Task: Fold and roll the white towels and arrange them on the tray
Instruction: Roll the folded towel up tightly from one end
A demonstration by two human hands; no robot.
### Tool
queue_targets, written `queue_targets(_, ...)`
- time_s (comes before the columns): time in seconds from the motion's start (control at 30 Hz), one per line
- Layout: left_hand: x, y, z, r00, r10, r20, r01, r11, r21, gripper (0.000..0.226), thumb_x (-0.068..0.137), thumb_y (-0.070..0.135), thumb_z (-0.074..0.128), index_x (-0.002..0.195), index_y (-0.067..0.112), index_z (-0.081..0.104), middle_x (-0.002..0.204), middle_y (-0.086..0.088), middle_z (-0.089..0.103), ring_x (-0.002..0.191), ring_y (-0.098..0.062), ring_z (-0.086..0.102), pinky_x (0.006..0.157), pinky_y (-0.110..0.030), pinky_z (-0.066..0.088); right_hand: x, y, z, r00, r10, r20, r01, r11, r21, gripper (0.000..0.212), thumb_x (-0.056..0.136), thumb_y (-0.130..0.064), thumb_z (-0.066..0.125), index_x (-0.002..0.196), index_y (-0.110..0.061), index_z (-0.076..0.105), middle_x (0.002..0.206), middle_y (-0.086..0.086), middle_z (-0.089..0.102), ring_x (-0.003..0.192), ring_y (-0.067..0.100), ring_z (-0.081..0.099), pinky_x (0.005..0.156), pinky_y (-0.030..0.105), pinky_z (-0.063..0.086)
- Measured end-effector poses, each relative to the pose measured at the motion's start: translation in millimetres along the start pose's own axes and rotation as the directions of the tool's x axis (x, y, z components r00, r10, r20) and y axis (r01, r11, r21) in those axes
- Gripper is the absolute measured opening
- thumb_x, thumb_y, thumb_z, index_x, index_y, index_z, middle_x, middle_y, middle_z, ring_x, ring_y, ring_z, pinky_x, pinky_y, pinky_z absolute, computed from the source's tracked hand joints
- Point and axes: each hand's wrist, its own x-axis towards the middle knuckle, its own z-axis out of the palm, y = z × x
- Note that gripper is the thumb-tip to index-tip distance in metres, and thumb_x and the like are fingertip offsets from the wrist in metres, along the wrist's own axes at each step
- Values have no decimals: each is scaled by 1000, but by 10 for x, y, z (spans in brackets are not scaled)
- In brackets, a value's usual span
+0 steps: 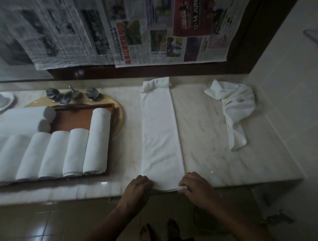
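While pinching towel [161, 134] end with left hand [139, 187] and right hand [197, 186], done folding, probably gotta roll evenly next.

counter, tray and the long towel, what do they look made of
Counter: likely polished marble or a marble-look stone, pale with grey veins and small glints at the front edge. Tray: probably wood or wood laminate, reddish brown with a smooth, dull face. Long towel: soft white cloth, probably cotton, lying limp and matte.
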Motion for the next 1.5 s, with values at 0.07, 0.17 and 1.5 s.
queue_targets(0.07,-28,53,-7,994,-96,-49,92,993,-77,20,81,7,69,95,20,72,92,5,63,83,-16,58,65,-33,53,8,-8,-5,1000,8,22,-8,1000,9,17,93,-42,67,99,-26,69,103,-15,57,102,4,48,86,23,43)
queue_targets(0.17,-136,221,-43,900,-417,-128,357,872,-335,26,82,5,72,101,24,72,97,9,61,81,-5,58,72,-26,50,14,14,9,999,29,45,-30,999,17,9,96,-34,64,99,-27,69,104,-17,53,102,3,46,90,25,45)
queue_targets(1.5,18,678,-145,527,-830,181,673,277,-686,18,82,17,85,85,12,68,74,-4,76,62,-13,74,56,-26,54,-196,-157,238,965,95,-244,-131,982,-137,31,65,-9,51,93,-24,55,103,-4,49,92,26,55,75,40,42)
